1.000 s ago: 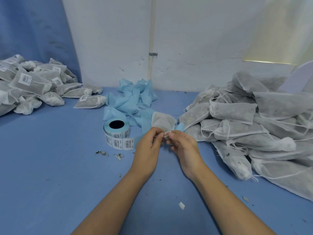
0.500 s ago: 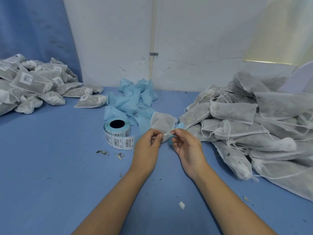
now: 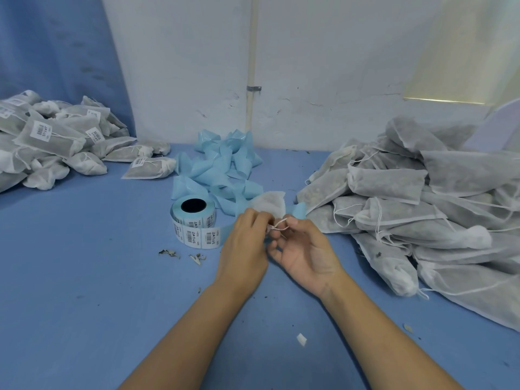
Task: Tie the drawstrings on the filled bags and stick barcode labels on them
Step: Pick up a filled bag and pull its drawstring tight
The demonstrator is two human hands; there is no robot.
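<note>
White cord first: the drawstring (image 3: 280, 224) of one small bag (image 3: 268, 202) runs between both my hands, mid-table (image 3: 84, 277), over the blue top. My left hand (image 3: 244, 243) is back-up, fingertips bunched and pinching one end of the cord. My right hand (image 3: 305, 256) is palm-up, with thumb and forefinger nipping the other part and the other fingers loosely curled. A little loop of cord shows in the gap between the two grips.

The bag lies just past my fingertips, on a strip of blue backing paper. Its neck is hidden behind my fingers, so I can't tell how far it is drawn shut.

Just left of my left hand stands the label roll (image 3: 194, 223), core hole up, with barcodes showing round its outside. Its loose tail runs toward my left hand. Behind it, against the wall, is a crumpled heap of backing (image 3: 222, 164).

To my right is a big pile of filled bags (image 3: 408, 206), cords trailing loose and no barcodes showing. Far left is the labelled pile (image 3: 50, 136), with white stickers facing up. One labelled bag (image 3: 149, 167) lies apart at its near edge.

Leaf crumbs (image 3: 183, 254) sit in front of the roll, and a white scrap (image 3: 301, 339) lies between my forearms.
</note>
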